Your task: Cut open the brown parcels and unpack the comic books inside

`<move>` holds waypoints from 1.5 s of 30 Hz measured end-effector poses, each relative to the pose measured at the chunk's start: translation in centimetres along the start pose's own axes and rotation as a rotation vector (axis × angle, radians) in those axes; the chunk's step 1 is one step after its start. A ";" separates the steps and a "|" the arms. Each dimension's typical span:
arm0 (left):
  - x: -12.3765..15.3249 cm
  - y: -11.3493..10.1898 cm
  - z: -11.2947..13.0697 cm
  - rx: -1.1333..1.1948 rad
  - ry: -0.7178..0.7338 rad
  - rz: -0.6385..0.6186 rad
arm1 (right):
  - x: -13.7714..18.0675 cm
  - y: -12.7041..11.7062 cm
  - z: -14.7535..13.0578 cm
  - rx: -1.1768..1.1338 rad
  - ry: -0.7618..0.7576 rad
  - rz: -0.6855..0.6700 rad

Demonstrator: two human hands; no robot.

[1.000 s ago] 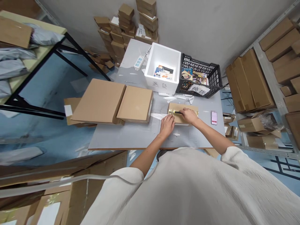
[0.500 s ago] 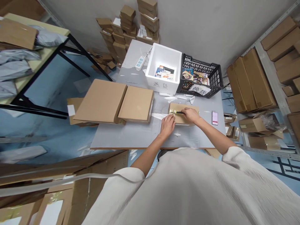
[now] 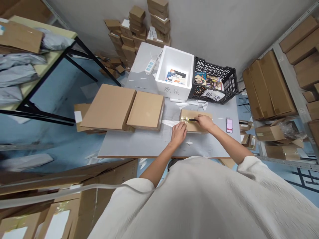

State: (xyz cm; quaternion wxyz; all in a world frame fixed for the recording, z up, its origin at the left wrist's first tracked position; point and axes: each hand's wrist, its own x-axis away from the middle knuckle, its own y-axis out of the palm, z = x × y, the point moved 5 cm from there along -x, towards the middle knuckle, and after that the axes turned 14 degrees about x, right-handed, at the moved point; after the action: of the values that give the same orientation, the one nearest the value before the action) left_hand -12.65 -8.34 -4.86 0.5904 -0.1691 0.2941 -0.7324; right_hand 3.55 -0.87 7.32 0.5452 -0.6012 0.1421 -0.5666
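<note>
A small taped cardboard box (image 3: 199, 127) lies on the grey table in front of me. My right hand (image 3: 204, 122) is closed around a slim black-and-yellow box cutter (image 3: 191, 119), held low over the box's top with its front end pointing left. The blade itself is too small to make out. Shiny clear tape (image 3: 183, 117) covers the left end of the box, near the cutter's front end. My left hand (image 3: 178, 132) grips the box's near left corner, its fingertips at the top edge just below the tape.
Two larger cardboard boxes (image 3: 145, 109) sit to the left. Behind stand a white foam bin (image 3: 174, 92) and a black plastic crate (image 3: 229, 83), both with books inside. A phone (image 3: 229, 125) lies at right; paper scraps (image 3: 191, 103) are scattered about. Loaded shelves (image 3: 286, 69) flank the right.
My right hand and the box cutter have shifted very slightly to the right along the box. My left hand stays at the corner. The whole view has drifted a little.
</note>
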 end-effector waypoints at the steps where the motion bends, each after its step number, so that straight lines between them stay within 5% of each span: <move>1: 0.0 0.0 0.0 0.001 -0.005 -0.002 | 0.0 0.0 0.0 0.001 0.002 -0.003; 16: 0.0 -0.5 0.2 -0.010 -0.048 -0.031 | 0.4 1.1 1.7 -0.007 0.006 -0.009; 33: -0.2 -0.3 0.4 -0.079 -0.086 -0.023 | 3.2 3.4 6.6 -0.017 0.097 -0.040; 45: -0.5 0.0 1.1 -0.187 -0.107 -0.036 | 5.6 7.2 12.4 -0.031 0.160 -0.040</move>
State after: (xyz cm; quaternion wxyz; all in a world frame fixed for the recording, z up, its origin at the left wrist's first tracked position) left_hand -11.89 -8.07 -3.96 0.5735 -0.2676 0.3262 -0.7021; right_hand 18.92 -1.83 7.33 0.5111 -0.5651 0.1820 -0.6215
